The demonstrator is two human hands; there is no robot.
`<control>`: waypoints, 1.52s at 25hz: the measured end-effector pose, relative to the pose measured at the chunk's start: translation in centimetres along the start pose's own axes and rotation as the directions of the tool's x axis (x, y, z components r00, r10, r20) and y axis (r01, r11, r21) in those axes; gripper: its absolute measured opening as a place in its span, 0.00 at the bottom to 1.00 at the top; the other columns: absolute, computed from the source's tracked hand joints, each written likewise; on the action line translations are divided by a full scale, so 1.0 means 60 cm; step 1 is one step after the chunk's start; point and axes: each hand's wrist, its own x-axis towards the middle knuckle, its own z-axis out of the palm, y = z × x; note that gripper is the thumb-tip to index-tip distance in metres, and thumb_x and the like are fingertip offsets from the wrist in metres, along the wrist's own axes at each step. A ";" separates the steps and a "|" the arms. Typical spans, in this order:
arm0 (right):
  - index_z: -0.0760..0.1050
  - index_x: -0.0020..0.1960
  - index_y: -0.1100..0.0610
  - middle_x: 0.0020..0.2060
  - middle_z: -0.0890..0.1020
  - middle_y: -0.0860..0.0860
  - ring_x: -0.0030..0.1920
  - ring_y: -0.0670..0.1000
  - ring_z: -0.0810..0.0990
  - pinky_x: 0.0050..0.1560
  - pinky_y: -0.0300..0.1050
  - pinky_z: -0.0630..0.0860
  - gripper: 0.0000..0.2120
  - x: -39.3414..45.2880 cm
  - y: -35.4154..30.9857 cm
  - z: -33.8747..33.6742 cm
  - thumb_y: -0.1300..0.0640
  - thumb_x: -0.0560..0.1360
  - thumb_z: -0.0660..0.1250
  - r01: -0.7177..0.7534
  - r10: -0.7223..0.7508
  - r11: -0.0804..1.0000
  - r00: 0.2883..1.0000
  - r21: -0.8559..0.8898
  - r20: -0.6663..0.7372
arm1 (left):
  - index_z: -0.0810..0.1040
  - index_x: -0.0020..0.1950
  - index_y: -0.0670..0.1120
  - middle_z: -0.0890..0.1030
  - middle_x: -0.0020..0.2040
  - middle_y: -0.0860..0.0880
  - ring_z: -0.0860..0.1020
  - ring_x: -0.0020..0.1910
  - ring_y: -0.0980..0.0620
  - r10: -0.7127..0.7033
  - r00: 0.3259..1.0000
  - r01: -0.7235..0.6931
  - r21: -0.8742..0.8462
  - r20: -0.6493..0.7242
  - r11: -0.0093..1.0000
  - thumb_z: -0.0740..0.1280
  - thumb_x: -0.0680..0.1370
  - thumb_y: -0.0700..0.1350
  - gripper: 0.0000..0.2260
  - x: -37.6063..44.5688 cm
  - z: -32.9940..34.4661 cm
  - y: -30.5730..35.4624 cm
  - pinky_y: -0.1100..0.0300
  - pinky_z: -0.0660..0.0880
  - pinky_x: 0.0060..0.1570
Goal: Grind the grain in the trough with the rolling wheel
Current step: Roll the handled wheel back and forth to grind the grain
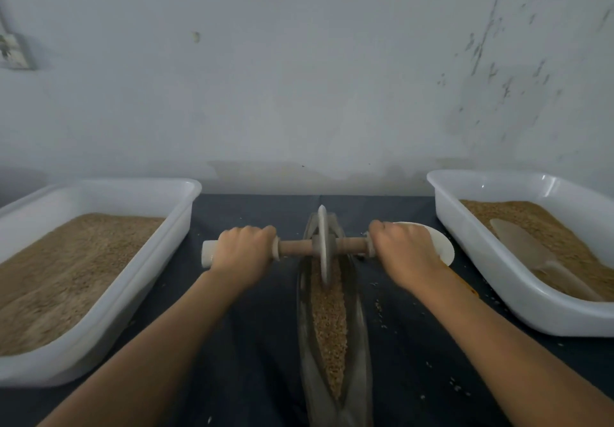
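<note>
A long, narrow dark trough [360, 337] runs away from me down the middle of the table, holding a strip of tan grain [329, 323]. A thin grey rolling wheel [323, 244] stands upright in the trough's far half, its lower edge in the grain. A wooden axle [295, 246] passes through the wheel from side to side. My left hand [244, 250] grips the axle's left handle, whose white end sticks out past my fist. My right hand [403, 248] grips the right handle, which is hidden under my fingers.
A white tub [139, 280] of tan grain sits at the left. Another white tub [491, 273] at the right holds grain and a pale scoop [538, 257]. A white dish [438, 240] lies behind my right hand. Loose grains dot the dark tablecloth [252, 343]. A wall stands close behind.
</note>
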 end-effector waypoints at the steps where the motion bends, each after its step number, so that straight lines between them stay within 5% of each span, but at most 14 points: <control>1: 0.69 0.51 0.54 0.43 0.79 0.50 0.39 0.51 0.78 0.33 0.44 0.66 0.07 -0.015 0.000 -0.004 0.57 0.74 0.66 0.015 -0.015 1.000 1.000 0.017 0.017 | 0.67 0.45 0.52 0.79 0.44 0.52 0.75 0.38 0.50 0.003 1.000 -0.003 -0.006 0.018 1.000 0.63 0.77 0.50 0.05 -0.016 -0.004 0.000 0.56 0.68 0.37; 6: 0.72 0.34 0.52 0.25 0.74 0.47 0.22 0.47 0.71 0.22 0.40 0.61 0.23 -0.158 -0.008 -0.033 0.58 0.44 0.80 0.160 -0.143 0.969 0.984 0.190 -0.103 | 0.58 0.42 0.60 0.69 0.36 0.57 0.75 0.40 0.54 0.101 0.987 -0.101 -0.002 0.128 0.995 0.60 0.72 0.57 0.09 -0.155 -0.017 -0.016 0.57 0.61 0.34; 7: 0.72 0.35 0.50 0.25 0.74 0.47 0.22 0.46 0.71 0.22 0.40 0.63 0.23 -0.166 -0.005 -0.036 0.55 0.45 0.80 0.165 -0.157 0.965 0.986 0.204 -0.054 | 0.58 0.41 0.60 0.68 0.35 0.57 0.73 0.38 0.55 0.109 0.983 -0.110 0.001 0.147 0.994 0.58 0.71 0.58 0.09 -0.162 -0.021 -0.019 0.56 0.59 0.33; 10: 0.70 0.47 0.49 0.39 0.79 0.46 0.36 0.47 0.77 0.35 0.42 0.71 0.13 -0.131 -0.006 -0.021 0.53 0.67 0.72 0.063 -0.082 0.990 0.986 0.129 0.143 | 0.62 0.44 0.58 0.73 0.40 0.57 0.74 0.38 0.55 0.083 0.993 -0.085 0.019 0.086 0.996 0.60 0.73 0.57 0.08 -0.133 -0.018 -0.007 0.57 0.64 0.35; 14: 0.70 0.51 0.52 0.43 0.80 0.48 0.39 0.50 0.78 0.37 0.43 0.72 0.07 -0.019 -0.006 0.006 0.54 0.75 0.65 -0.024 0.022 0.999 0.998 0.031 0.057 | 0.65 0.45 0.54 0.78 0.43 0.54 0.78 0.41 0.52 -0.027 0.999 0.028 0.024 -0.025 0.999 0.62 0.77 0.52 0.06 -0.031 0.008 0.007 0.58 0.69 0.38; 20: 0.69 0.51 0.51 0.42 0.79 0.48 0.38 0.49 0.77 0.37 0.44 0.72 0.10 -0.066 -0.003 -0.006 0.57 0.72 0.67 0.021 -0.030 0.995 0.995 0.098 0.092 | 0.66 0.43 0.55 0.75 0.39 0.56 0.74 0.35 0.55 0.041 0.999 -0.041 -0.020 -0.014 0.999 0.67 0.73 0.52 0.09 -0.064 -0.002 -0.003 0.60 0.67 0.35; 24: 0.73 0.34 0.51 0.25 0.74 0.50 0.23 0.47 0.72 0.22 0.42 0.70 0.18 -0.166 -0.009 -0.022 0.58 0.49 0.78 0.170 -0.143 0.968 0.979 0.186 -0.148 | 0.69 0.29 0.53 0.68 0.24 0.55 0.70 0.19 0.54 0.239 0.916 -0.275 -0.071 -0.323 0.959 0.67 0.62 0.51 0.07 -0.173 -0.029 -0.006 0.64 0.50 0.26; 26: 0.72 0.32 0.52 0.23 0.72 0.49 0.21 0.46 0.70 0.21 0.40 0.65 0.20 -0.159 -0.010 -0.021 0.59 0.46 0.79 0.174 -0.150 0.968 0.979 0.182 -0.138 | 0.68 0.29 0.53 0.68 0.23 0.55 0.69 0.18 0.55 0.234 0.942 -0.264 -0.101 -0.239 0.959 0.68 0.61 0.52 0.09 -0.172 -0.029 -0.006 0.66 0.52 0.25; 28: 0.72 0.35 0.53 0.26 0.75 0.48 0.23 0.47 0.71 0.23 0.40 0.63 0.20 -0.118 -0.010 -0.015 0.59 0.50 0.80 0.120 -0.113 0.979 0.992 0.164 -0.049 | 0.69 0.36 0.55 0.72 0.29 0.56 0.74 0.26 0.57 0.198 0.977 -0.202 -0.045 -0.083 0.978 0.74 0.62 0.52 0.14 -0.133 -0.023 0.000 0.63 0.61 0.26; 30: 0.72 0.46 0.53 0.37 0.79 0.49 0.31 0.48 0.72 0.31 0.41 0.66 0.15 -0.061 -0.005 0.005 0.56 0.65 0.75 0.038 -0.037 0.994 0.999 0.100 -0.017 | 0.67 0.44 0.56 0.76 0.40 0.57 0.77 0.38 0.57 0.075 0.997 -0.075 0.023 -0.023 0.997 0.68 0.73 0.54 0.10 -0.069 -0.007 0.001 0.61 0.69 0.37; 33: 0.68 0.52 0.52 0.44 0.79 0.49 0.36 0.49 0.73 0.36 0.42 0.67 0.09 -0.005 0.005 0.021 0.55 0.75 0.66 -0.037 0.036 0.994 0.999 0.099 0.021 | 0.65 0.46 0.54 0.77 0.43 0.55 0.76 0.40 0.55 0.046 0.998 -0.044 0.033 -0.048 0.998 0.65 0.76 0.52 0.08 -0.001 -0.007 0.004 0.59 0.70 0.41; 36: 0.70 0.51 0.52 0.41 0.79 0.48 0.35 0.48 0.74 0.34 0.42 0.66 0.11 -0.039 0.004 0.009 0.54 0.72 0.69 -0.020 0.014 0.992 0.999 0.122 0.053 | 0.63 0.46 0.55 0.77 0.44 0.56 0.74 0.39 0.55 0.052 0.998 -0.052 0.003 -0.024 0.999 0.65 0.76 0.51 0.09 -0.029 -0.018 0.005 0.60 0.67 0.40; 38: 0.73 0.41 0.52 0.31 0.77 0.48 0.27 0.47 0.74 0.26 0.41 0.66 0.17 -0.103 0.002 0.000 0.57 0.58 0.78 0.076 -0.064 0.980 0.996 0.183 -0.068 | 0.67 0.43 0.55 0.75 0.37 0.56 0.74 0.33 0.56 0.127 0.988 -0.128 -0.009 -0.089 0.992 0.69 0.71 0.50 0.10 -0.099 -0.028 0.006 0.61 0.67 0.35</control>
